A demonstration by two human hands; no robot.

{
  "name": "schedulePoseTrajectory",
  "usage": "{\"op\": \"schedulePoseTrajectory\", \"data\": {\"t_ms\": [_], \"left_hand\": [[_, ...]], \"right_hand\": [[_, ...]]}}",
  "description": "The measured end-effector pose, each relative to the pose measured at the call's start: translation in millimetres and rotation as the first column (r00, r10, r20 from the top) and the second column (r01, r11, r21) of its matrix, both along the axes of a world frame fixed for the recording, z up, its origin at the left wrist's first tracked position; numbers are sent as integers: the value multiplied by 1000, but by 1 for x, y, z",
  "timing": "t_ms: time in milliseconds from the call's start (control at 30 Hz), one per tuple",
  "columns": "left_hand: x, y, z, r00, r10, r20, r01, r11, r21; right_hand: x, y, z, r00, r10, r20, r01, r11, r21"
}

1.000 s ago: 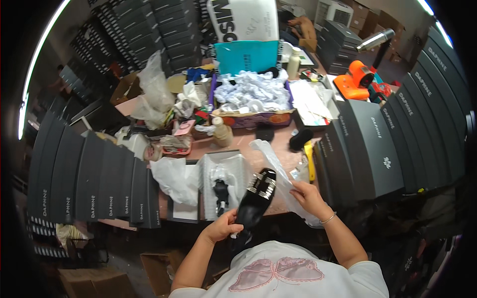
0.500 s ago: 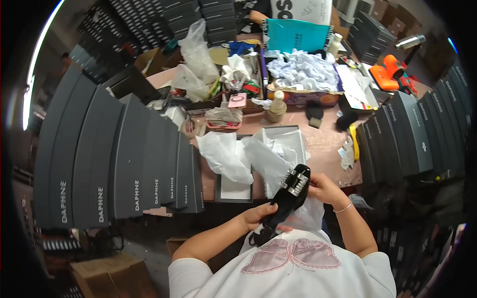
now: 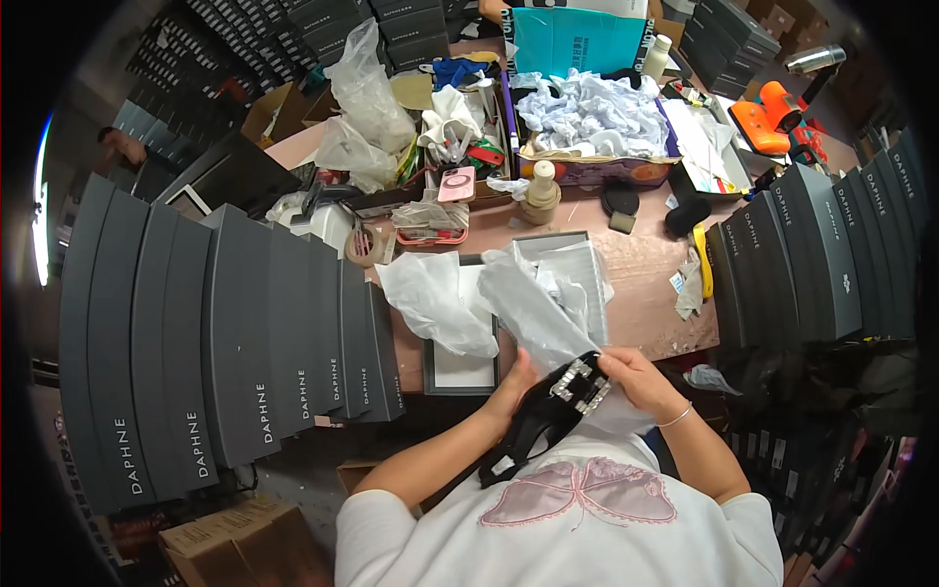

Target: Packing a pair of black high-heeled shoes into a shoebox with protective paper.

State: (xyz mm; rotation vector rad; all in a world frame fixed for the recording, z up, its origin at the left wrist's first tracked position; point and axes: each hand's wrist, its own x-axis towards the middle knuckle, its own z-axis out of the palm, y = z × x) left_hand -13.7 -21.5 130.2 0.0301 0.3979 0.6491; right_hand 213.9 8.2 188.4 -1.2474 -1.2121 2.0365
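A black shoe (image 3: 536, 423) with a sparkling rhinestone buckle lies slanted in front of my chest, its toe pointing up and to the right. My right hand (image 3: 638, 380) pinches the toe end near the buckle. Against the shoe's left side rests my left hand (image 3: 511, 387), thumb raised off it; its other fingers are hidden behind the shoe. White tissue paper (image 3: 533, 303) runs from the open grey shoebox (image 3: 599, 284) down behind the shoe. Another sheet of tissue (image 3: 438, 301) partly covers a grey box part (image 3: 430, 377) to the left.
Stacked dark grey shoeboxes (image 3: 235, 342) wall the left, with more boxes (image 3: 782, 254) on the right. Farther back are a pump bottle (image 3: 541, 196), a pink phone (image 3: 457, 184), a carton of crumpled paper (image 3: 592, 171), yellow scissors or cutter handle (image 3: 702, 262) and an orange device (image 3: 763, 127).
The shoe has tipped lower, its toe moving down. My right hand has come onto the toe end; my left hand has slid up along the side with its thumb off the shoe.
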Motion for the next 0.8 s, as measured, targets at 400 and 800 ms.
{"op": "schedulePoseTrajectory", "data": {"t_ms": [400, 800], "left_hand": [[1, -16, 28, 798, 489, -352, -404, 867, 290], [-44, -51, 15, 763, 385, -520, -110, 869, 482]], "right_hand": [[-13, 12, 13, 995, 101, 21, -103, 990, 102], [-37, 12, -30, 962, 148, -230, -143, 989, 40]]}}
